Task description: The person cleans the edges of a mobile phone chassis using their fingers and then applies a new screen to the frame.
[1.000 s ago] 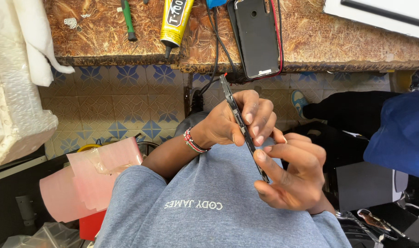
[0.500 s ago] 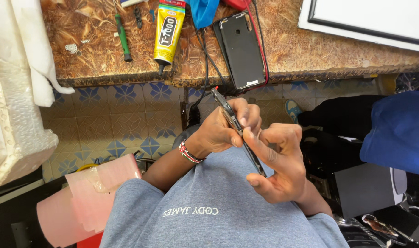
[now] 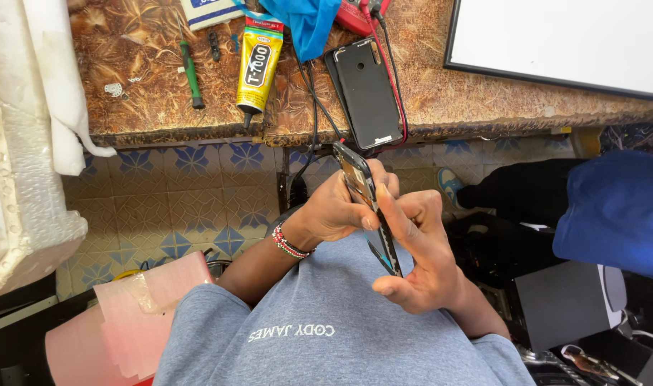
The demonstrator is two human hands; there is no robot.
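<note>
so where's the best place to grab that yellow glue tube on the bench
Probably by its wide, flat yellow body, pinching across the two long sides. The glue tube lies flat on the bench, with its narrow black nozzle pointing at the bench edge, so that end offers little to hold. Blue cloth lies at its right, so come from above or from its open left side, by the green screwdriver.

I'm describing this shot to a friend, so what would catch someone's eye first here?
First the two hands at the centre: the left hand and right hand grip a thin dark phone edge-on between them, over a grey shirt. Next, on the patterned worktop above, a yellow glue tube lies beside a black phone back cover.
</note>
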